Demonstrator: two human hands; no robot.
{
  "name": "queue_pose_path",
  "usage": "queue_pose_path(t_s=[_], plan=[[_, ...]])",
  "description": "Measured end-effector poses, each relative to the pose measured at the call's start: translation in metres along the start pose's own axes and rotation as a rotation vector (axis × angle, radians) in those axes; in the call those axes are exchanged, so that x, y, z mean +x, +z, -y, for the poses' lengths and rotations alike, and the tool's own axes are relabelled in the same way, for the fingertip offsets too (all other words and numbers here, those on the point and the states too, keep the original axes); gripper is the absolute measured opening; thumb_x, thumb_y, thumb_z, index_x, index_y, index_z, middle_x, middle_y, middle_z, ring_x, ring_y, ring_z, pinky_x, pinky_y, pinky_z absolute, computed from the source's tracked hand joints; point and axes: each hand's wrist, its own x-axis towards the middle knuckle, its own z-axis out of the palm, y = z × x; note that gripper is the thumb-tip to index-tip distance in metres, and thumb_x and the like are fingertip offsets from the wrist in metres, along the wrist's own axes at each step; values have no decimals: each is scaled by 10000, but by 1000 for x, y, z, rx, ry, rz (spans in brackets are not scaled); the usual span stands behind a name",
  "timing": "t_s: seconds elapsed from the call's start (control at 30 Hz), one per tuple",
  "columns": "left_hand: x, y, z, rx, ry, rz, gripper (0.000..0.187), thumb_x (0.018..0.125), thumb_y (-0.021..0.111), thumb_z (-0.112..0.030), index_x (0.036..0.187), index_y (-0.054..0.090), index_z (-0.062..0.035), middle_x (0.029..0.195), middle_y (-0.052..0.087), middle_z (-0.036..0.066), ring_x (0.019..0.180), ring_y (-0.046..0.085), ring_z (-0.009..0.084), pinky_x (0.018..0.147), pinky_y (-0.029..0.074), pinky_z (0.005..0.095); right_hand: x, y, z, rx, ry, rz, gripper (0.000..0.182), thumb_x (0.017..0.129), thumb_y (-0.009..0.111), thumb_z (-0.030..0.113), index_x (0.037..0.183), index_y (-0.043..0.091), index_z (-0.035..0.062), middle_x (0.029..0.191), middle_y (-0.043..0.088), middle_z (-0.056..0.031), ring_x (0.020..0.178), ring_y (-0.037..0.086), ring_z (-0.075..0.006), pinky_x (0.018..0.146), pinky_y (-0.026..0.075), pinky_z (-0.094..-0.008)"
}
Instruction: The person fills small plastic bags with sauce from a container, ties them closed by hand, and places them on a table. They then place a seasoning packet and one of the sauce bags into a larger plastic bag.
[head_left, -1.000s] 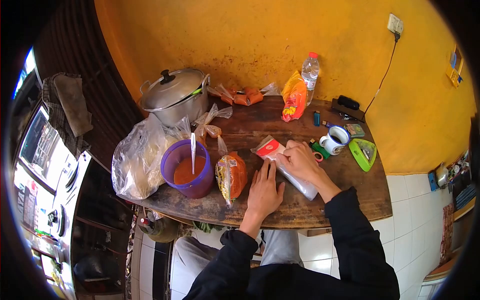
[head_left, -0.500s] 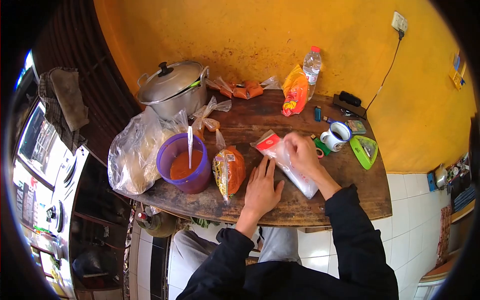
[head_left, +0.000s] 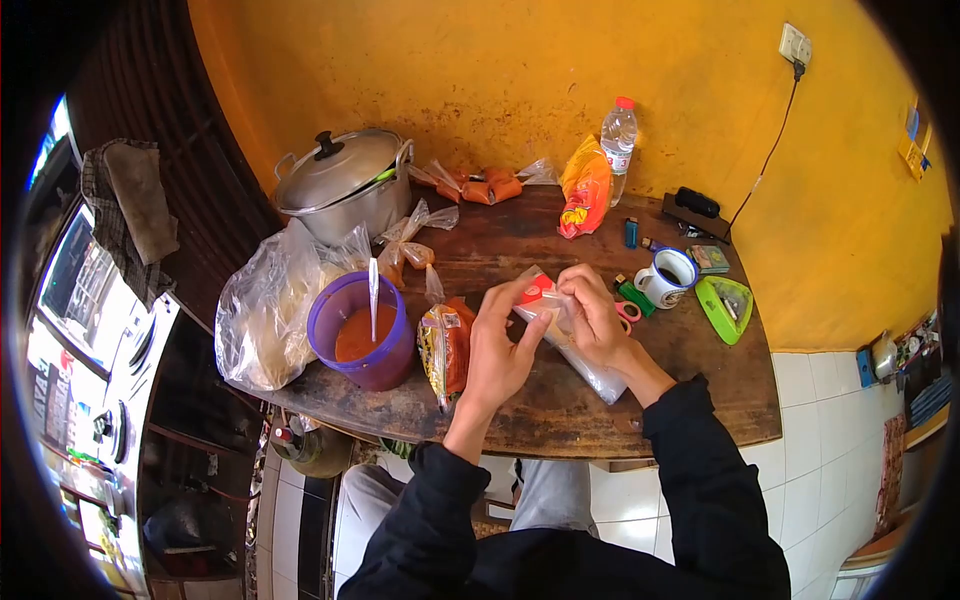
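Note:
A pack of clear plastic bags (head_left: pixel 592 372) with a red-and-white label lies slantwise on the wooden table. Above its labelled end, my right hand (head_left: pixel 600 325) pinches a thin clear plastic bag (head_left: pixel 563 318). My left hand (head_left: pixel 500 345) is curled at the other side of this film, thumb and fingers against its edge; the exact grip is partly hidden. Left of that hand stands an orange-and-yellow packet (head_left: pixel 442 350). Farther left is a purple container (head_left: pixel 385 372) holding orange-brown sauce (head_left: pixel 362 338) and a spoon (head_left: pixel 374 300).
A lidded pot (head_left: pixel 350 205) and a large clear bag (head_left: pixel 262 340) occupy the left side. Tied bags of orange sauce (head_left: pixel 478 190) lie at the back, near a water bottle (head_left: pixel 619 150). Scissors (head_left: pixel 627 312), a mug (head_left: pixel 664 282) and a green dish (head_left: pixel 718 325) are at right.
My left hand has risen from the table beside the pack toward my right hand. Both now meet at the thin plastic, and the right hand has shifted slightly down.

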Motion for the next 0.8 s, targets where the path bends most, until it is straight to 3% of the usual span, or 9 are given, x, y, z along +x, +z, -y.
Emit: queue_pose_path(t_s=[0.07, 0.13, 0.17, 0.27, 0.37, 0.4, 0.53, 0.7, 0.8], plan=[[4, -1, 0, 93, 59, 76, 322, 780, 593, -36, 1097, 544, -6, 1067, 559, 131, 930, 548, 184, 743, 428, 281, 1, -1, 3, -22, -41, 38, 59, 789, 467, 1, 844, 486, 14, 909, 486, -119, 833, 472, -285, 735, 369, -346], [4, 2, 6, 216, 204, -3, 144, 729, 634, -49, 849, 625, 31, 862, 608, 165, 778, 584, 289, 683, 450, 319, 1, -1, 4, -70, -86, 85, 91, 796, 488, 25, 880, 522, 29, 944, 506, -120, 859, 487, -286, 741, 378, -358], [3, 3, 6, 213, 203, 5, 144, 729, 634, -49, 849, 625, 31, 862, 608, 165, 778, 584, 289, 683, 450, 319, 0, 1, 7, -73, -80, 81, 91, 796, 488, 25, 880, 522, 29, 944, 506, -120, 859, 487, -286, 741, 378, -358], [-2, -4, -4, 246, 189, -175, 66, 696, 653, -14, 734, 619, 28, 672, 605, 131, 565, 569, 266, 549, 448, 313, 0, 3, 21, -153, -177, -248, 273, 742, 589, 93, 1001, 527, 29, 1028, 507, -125, 884, 495, -299, 759, 379, -361], [-6, -16, -20, 214, 34, -178, 75, 693, 664, -20, 704, 605, 26, 644, 588, 113, 540, 557, 213, 504, 423, 293, -1, -6, 37, -110, -284, -164, 353, 700, 639, 114, 1020, 517, 30, 1042, 497, -135, 908, 491, -292, 761, 377, -361], [-8, -18, -19, 192, 19, -153, 116, 684, 683, -31, 669, 581, 22, 609, 563, 95, 512, 535, 173, 460, 390, 282, 2, 0, 41, -140, -250, -186, 303, 695, 648, 86, 975, 538, 46, 948, 537, -114, 853, 513, -272, 734, 380, -345], [-12, -28, -38, 229, -32, -28, 131, 708, 667, -53, 662, 564, 15, 615, 555, 102, 517, 528, 198, 479, 390, 304, -1, 7, 24, -78, -171, -111, 128, 723, 611, 18, 831, 548, 45, 732, 546, -71, 713, 528, -269, 657, 384, -327], [-16, -34, -38, 463, 18, 143, 120, 757, 616, -96, 697, 578, 1, 663, 565, 108, 585, 544, 249, 564, 414, 333, -10, 7, 17, 44, -48, 57, 91, 743, 595, 30, 789, 516, 39, 747, 536, -83, 730, 517, -280, 671, 384, -343], [-20, -31, -21, 397, 112, 86, 85, 764, 610, -72, 744, 601, 10, 653, 581, 105, 557, 555, 204, 532, 417, 307, -7, 8, 18, 14, -97, 40, 99, 746, 596, 40, 790, 508, 39, 781, 535, -88, 759, 510, -286, 691, 381, -352]])
